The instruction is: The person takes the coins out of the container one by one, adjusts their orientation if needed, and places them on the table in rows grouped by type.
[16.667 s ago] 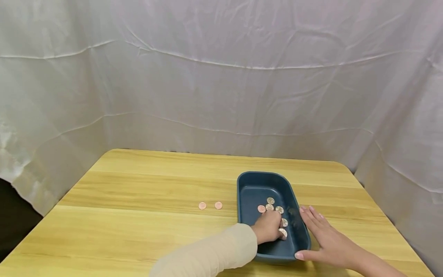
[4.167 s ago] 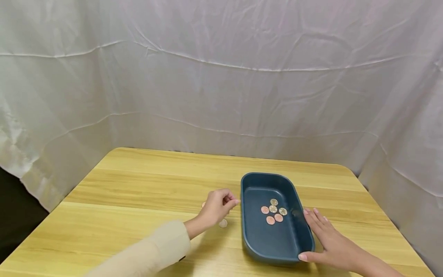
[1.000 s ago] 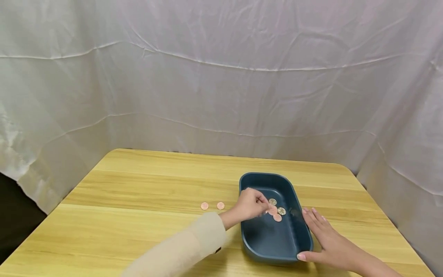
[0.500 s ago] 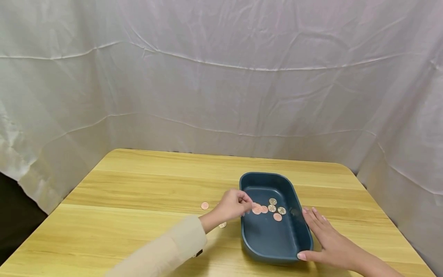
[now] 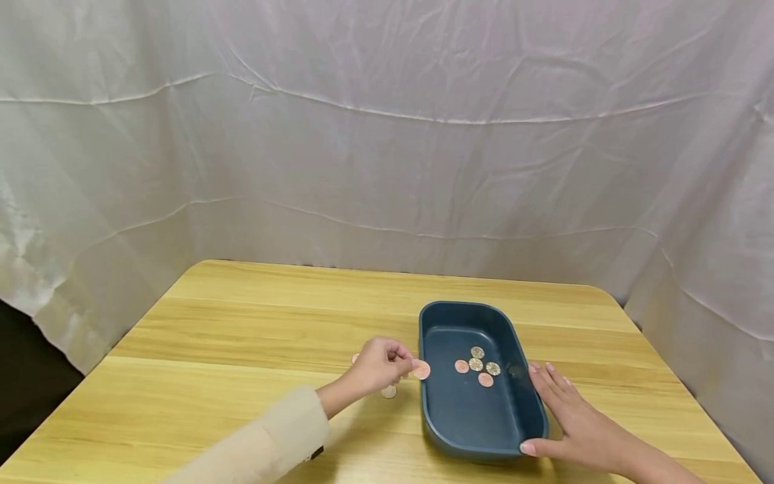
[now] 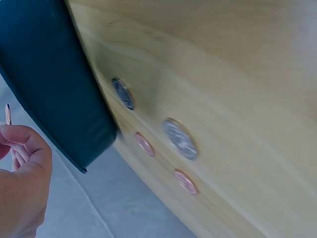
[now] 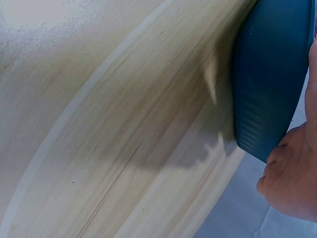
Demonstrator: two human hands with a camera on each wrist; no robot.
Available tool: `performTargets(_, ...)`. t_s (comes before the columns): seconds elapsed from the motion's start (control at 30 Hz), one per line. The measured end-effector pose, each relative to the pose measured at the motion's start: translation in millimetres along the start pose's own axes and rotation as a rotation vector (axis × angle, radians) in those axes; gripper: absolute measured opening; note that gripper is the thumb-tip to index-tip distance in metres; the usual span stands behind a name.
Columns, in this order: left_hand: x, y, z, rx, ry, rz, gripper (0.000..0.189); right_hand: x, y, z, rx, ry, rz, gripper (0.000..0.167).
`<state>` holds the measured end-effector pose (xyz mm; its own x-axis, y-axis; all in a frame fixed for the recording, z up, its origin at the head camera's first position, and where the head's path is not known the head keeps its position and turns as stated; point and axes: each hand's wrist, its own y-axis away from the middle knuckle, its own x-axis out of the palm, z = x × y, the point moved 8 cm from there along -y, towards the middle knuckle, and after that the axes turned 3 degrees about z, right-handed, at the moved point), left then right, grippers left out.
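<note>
My left hand [image 5: 377, 366] pinches a copper-coloured coin [image 5: 422, 369] just above the left rim of a dark blue rectangular tray [image 5: 465, 420]. In the left wrist view, that coin [image 6: 8, 114] appears edge-on above the fingers. Inside the tray lie several coins, such as a copper one [image 5: 486, 380] and a brassy one [image 5: 492, 368]. My right hand [image 5: 574, 423] rests against the tray's right side, fingers extended along the outer wall and thumb at the near right corner. The right wrist view shows this hand [image 7: 294, 168] against the tray wall [image 7: 270, 84].
On the wooden table [image 5: 254, 323] left of the tray, the left wrist view shows two silvery coins, one nearer [image 6: 180, 139], and two copper ones, one lower [image 6: 185, 182]. My left hand partly covers this group in the head view. A pale curtain [image 5: 387, 168] stands behind the table.
My left hand has moved left from over the tray's coins to its left rim, carrying a copper coin. Compared with the oldest frame, silvery coins now lie on the table. The right hand stays put.
</note>
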<state>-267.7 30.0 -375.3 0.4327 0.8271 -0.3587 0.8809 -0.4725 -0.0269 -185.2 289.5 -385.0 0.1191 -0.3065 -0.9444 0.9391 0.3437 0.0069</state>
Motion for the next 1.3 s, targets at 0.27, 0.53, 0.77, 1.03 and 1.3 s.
performTargets(0.27, -18.1, 13.1, 10.6, -0.018, -0.013, -0.024, 0.010, 2, 0.1, -2, 0.028, -0.039, 0.017, 0.103)
performTargets(0.53, -40.0, 26.8, 22.7, -0.052, -0.026, -0.052, 0.010, -1, 0.7, 1, -0.027, 0.030, -0.022, 0.103)
performTargets(0.77, -61.3, 36.8, 36.2, -0.080, -0.070, -0.103, 0.010, 0, 0.7, 1, -0.024, 0.018, -0.018, 0.103)
performTargets(1.03, -84.1, 46.1, 50.2, -0.138, -0.109, -0.144, 0.010, -1, 0.5, 1, -0.028, 0.008, -0.017, 0.104)
performTargets(1.3, -100.5, 42.0, 65.6, -0.184, -0.149, -0.208, 0.011, -1, 0.7, 2, -0.024, 0.012, -0.014, 0.104)
